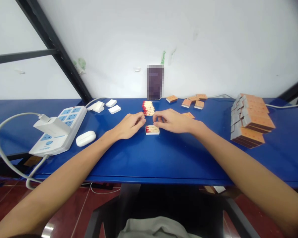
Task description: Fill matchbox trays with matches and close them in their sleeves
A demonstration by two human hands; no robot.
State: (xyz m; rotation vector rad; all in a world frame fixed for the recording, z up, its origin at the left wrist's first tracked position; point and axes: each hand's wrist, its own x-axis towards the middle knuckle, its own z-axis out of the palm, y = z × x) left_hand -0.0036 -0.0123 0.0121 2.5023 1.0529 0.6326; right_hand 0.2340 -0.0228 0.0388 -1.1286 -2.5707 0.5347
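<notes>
A small white matchbox tray (152, 133) filled with red-tipped matches lies on the blue table between my hands. Just behind it is a loose heap of matches (148, 108), their red heads to the left. My left hand (131, 126) is curled at the left of heap and tray, thumb and forefinger close together. Over the tray's right end, my right hand (172, 121) has its fingers bent in a pinch close to the matches. Whatever either hand pinches is too small to make out. Partly behind my right hand lies an orange matchbox sleeve (188, 115).
Several white trays (114, 109) lie at back left, near a power strip (62, 129) with a plugged-in charger and a white oval case (86, 138). Several orange matchboxes (199, 104) lie at back right; a stack of matchboxes (250, 119) stands far right. A blurred phone-like screen (155, 82) leans on the wall.
</notes>
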